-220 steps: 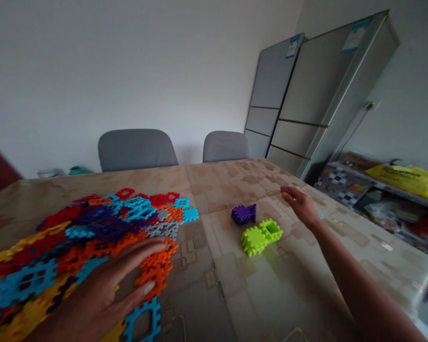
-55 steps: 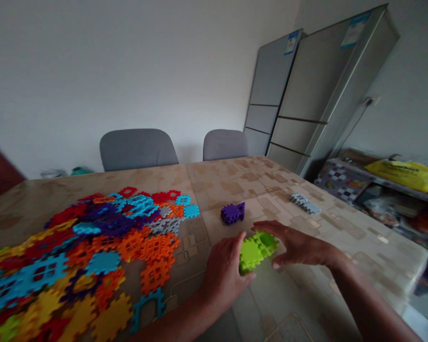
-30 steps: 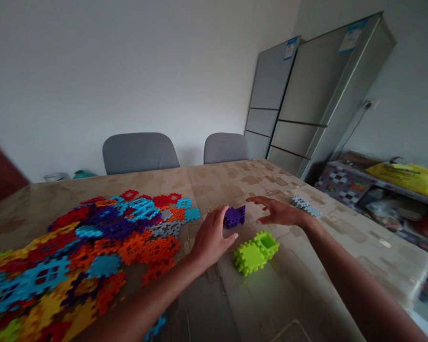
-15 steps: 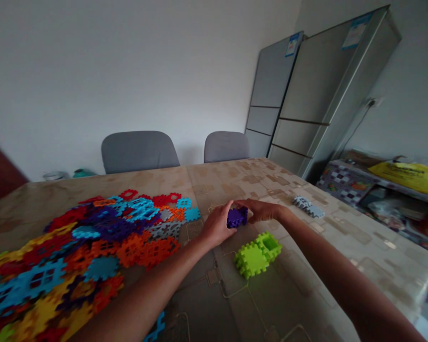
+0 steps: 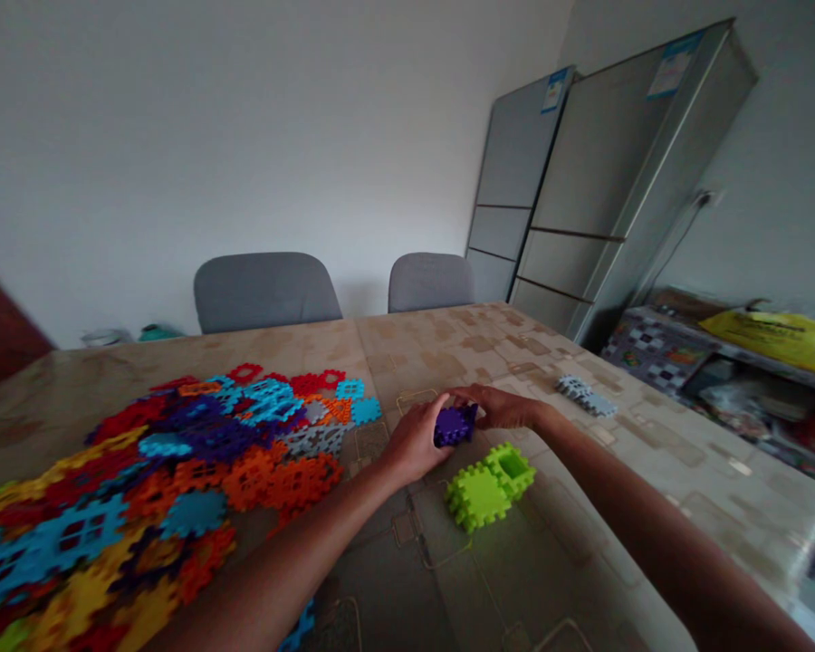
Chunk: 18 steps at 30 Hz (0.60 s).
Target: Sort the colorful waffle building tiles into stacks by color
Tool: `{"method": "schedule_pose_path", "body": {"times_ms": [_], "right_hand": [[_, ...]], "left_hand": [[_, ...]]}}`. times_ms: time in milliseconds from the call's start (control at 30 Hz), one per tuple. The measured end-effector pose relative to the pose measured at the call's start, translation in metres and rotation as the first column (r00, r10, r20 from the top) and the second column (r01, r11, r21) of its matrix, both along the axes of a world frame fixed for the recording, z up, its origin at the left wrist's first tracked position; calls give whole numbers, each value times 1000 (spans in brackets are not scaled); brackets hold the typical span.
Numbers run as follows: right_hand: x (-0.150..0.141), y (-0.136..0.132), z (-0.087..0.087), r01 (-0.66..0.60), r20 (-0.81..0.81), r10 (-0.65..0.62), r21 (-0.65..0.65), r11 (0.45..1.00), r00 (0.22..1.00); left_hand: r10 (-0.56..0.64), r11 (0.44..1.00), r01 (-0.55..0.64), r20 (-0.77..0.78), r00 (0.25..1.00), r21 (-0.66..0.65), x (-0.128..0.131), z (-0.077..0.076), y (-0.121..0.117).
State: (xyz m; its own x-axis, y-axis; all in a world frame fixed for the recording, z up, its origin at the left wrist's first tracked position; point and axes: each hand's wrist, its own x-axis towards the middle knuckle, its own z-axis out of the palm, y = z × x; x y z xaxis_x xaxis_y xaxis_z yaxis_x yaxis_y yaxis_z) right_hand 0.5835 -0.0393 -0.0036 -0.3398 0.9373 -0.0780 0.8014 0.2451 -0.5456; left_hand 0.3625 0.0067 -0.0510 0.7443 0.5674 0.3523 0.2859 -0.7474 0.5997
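Observation:
A small purple block assembly of toothed interlocking building pieces [image 5: 455,426] is between my two hands, just above or on the table. My left hand [image 5: 416,438] is closed round its left side, thumb and fingers on its edges. At the far right side of it, my right hand [image 5: 503,407] curls its fingers against the purple pieces; its fingertips are partly hidden. Nearer to me lies a lime-green block assembly [image 5: 482,495], with a square opening in its smaller rear part. Further right rests a grey toothed assembly [image 5: 585,396].
Loose toothed pieces in orange [image 5: 300,480], light blue [image 5: 194,513], red, yellow and purple heap over the table's left side. Two grey chairs [image 5: 266,290] stand behind the patterned tablecloth [image 5: 441,349]. A refrigerator [image 5: 598,172] and a shelf with a yellow bag [image 5: 774,337] are at right.
Both hands and the purple assembly have shifted slightly toward me and a little to the right. The green and grey assemblies stay in place on the table.

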Motion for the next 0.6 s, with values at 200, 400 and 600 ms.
{"method": "schedule_pose_path", "body": {"times_ms": [200, 400, 600], "right_hand": [[0, 0, 0, -16, -3, 16, 13, 1000, 1000], [1, -1, -1, -17, 5, 17, 23, 1000, 1000], [4, -1, -5, -13, 10, 12, 55, 998, 1000]], "left_hand": [[-2, 1000, 2, 10, 1000, 5, 0, -4, 0], [6, 1000, -6, 16, 1000, 3, 0, -4, -2], [20, 1000, -21, 32, 999, 14, 2, -4, -3]]}}
